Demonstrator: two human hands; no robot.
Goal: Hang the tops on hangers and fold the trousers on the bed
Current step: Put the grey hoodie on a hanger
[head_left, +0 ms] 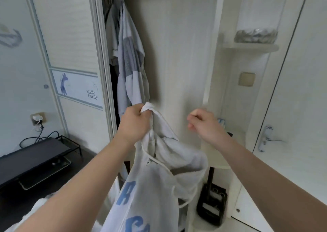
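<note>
A white hoodie (154, 182) with light-blue letters and a drawstring hangs down in front of me. My left hand (134, 123) grips a bunch of its fabric near the hood, at mid-frame. My right hand (203, 123) is to the right of it, apart from the cloth, with fingers curled and blurred; nothing shows in it. In the open wardrobe behind, a blue-and-white top (131, 61) hangs on a hanger among other pale tops (112, 30).
The sliding wardrobe door (70, 54) stands at the left, a white panel (178, 54) straight ahead. A rounded shelf (251, 46) holds a grey bundle. A dark desk with a stand (35, 154) is at lower left; a door handle (265, 138) at right; a black object (211, 207) on the floor.
</note>
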